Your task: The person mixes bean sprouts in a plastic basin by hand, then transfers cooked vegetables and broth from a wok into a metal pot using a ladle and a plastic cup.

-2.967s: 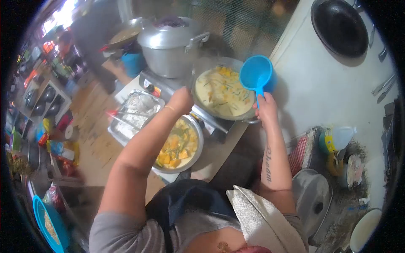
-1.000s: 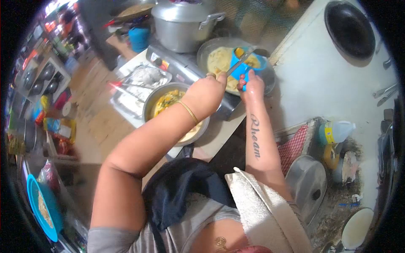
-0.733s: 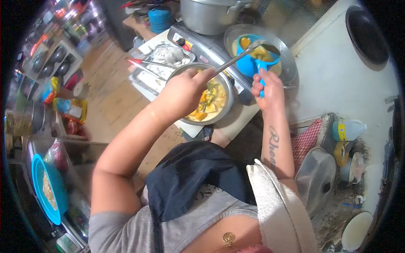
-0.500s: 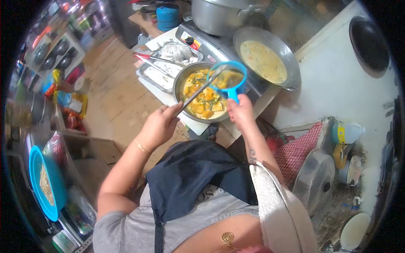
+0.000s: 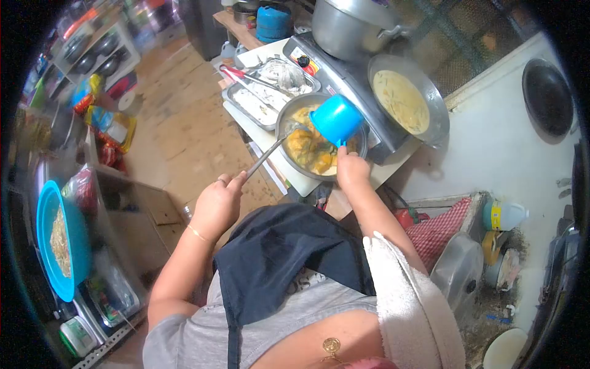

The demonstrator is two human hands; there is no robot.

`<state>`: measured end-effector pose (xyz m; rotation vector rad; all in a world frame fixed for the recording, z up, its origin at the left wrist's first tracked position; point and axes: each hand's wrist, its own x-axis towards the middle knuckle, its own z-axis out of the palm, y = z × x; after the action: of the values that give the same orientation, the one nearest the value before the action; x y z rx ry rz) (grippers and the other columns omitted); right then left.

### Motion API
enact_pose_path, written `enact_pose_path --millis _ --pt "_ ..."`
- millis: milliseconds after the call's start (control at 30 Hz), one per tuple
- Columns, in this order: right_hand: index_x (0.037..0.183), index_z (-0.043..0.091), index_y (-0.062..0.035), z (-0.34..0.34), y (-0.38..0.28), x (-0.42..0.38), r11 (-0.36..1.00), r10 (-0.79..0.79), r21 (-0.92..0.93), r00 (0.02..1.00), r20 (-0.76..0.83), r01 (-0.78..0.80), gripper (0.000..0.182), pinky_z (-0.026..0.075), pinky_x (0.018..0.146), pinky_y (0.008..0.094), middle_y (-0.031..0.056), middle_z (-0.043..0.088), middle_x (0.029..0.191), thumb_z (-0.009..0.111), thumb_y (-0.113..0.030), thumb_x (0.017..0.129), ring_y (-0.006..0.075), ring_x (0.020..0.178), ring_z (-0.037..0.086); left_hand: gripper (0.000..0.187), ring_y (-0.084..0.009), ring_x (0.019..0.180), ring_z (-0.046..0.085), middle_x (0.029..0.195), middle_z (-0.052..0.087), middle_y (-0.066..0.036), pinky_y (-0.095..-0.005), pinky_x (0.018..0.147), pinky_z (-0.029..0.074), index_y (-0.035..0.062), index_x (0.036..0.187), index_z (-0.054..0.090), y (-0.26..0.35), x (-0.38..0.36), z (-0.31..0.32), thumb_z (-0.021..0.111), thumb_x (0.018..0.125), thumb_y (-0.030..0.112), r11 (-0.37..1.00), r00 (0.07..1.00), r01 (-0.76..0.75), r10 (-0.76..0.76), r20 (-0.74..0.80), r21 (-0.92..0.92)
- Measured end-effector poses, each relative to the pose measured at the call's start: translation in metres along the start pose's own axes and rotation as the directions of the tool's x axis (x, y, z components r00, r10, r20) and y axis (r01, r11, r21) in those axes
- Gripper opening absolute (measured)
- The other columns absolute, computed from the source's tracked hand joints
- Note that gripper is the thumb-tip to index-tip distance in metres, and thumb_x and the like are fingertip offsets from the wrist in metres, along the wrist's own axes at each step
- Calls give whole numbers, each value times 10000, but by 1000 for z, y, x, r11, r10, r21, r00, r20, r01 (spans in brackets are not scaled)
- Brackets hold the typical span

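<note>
My left hand [image 5: 220,206] is closed around the long handle of a metal ladle [image 5: 265,158]. The ladle's head is in a round metal pan [image 5: 283,115], among chunks of orange and green vegetable stew [image 5: 324,162]. My right hand [image 5: 353,171] grips a blue plastic dipper [image 5: 337,120] by its handle. The dipper is tipped over above the right part of the pan, with its bottom turned up, so its inside is hidden. Behind the pan, red-handled tongs [image 5: 249,78] lie across metal trays [image 5: 265,125] with foil and white residue.
A wok [image 5: 437,126] of creamy soup stands on the gas stove [image 5: 381,147], beside a large pot [image 5: 344,31]. A blue basin [image 5: 83,258] of shredded food sits far left. A pot lid [image 5: 461,264] leans at right near a checkered cloth [image 5: 439,230].
The blue dipper has turned from mouth-up to upside down over the pan. The ladle's head has moved from the dipper down to the left part of the pan. The view has shifted slightly.
</note>
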<state>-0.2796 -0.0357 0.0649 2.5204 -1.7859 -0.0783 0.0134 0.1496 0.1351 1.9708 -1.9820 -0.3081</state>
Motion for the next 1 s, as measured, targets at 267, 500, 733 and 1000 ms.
enact_pose_path --millis 267,500,733,1000 --pt "1025 506 -66 -14 32 5 994 107 28 981 -159 -104 169 541 626 487 180 645 827 538 -111 865 369 731 672 443 -351 842 643 953 628 -193 -442 732 528 100 1260 591 2 32 22 521 827 40 997 983 17 -30 180 74" --pt "1048 500 -63 -11 49 -9 982 131 153 979 -155 -108 172 517 670 522 198 645 870 505 -127 888 398 765 656 464 -364 887 645 968 638 -208 -446 771 527 70 1263 580 14 53 37 499 809 18 998 993 67 -68 98 13" --pt "981 479 -70 -6 46 -15 986 105 150 978 -178 -79 221 508 623 515 188 627 794 633 -166 854 407 704 641 415 -365 876 646 963 639 -208 -452 759 527 82 1224 601 30 98 90 544 815 36 993 990 -82 90 112 -79" --pt "984 489 -84 3 60 -19 972 152 205 971 -182 -114 202 504 608 523 181 627 781 620 -175 860 405 692 640 380 -365 846 645 976 630 -181 -458 736 529 103 1249 589 23 36 33 542 871 100 999 975 -35 25 222 41"
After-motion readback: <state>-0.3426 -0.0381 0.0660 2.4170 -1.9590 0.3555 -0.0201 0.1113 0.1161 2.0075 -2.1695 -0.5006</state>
